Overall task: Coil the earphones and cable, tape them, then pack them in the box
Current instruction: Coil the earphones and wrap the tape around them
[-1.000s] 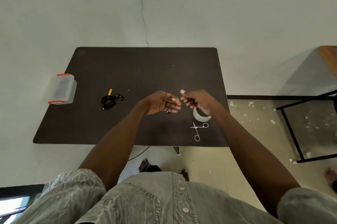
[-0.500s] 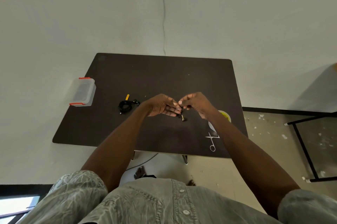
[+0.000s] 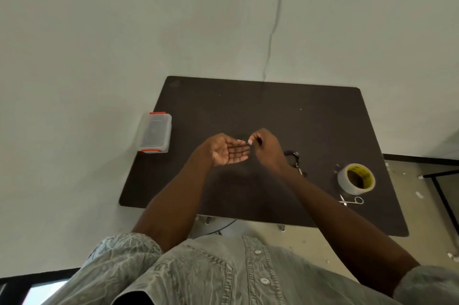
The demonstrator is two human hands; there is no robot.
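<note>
A dark counter (image 3: 248,111) was seen against a pale wall. A clear box (image 3: 154,135) with orange latches was set at its left edge. A tape roll (image 3: 356,178) with a yellow core was placed right, scissors (image 3: 352,200) just before it. The left hand (image 3: 227,149) was held flat, palm up, fingers straight. The right hand (image 3: 267,149) was curled, something tiny pinched. A black coiled cable (image 3: 294,159) was partly hidden behind the right wrist.
</note>
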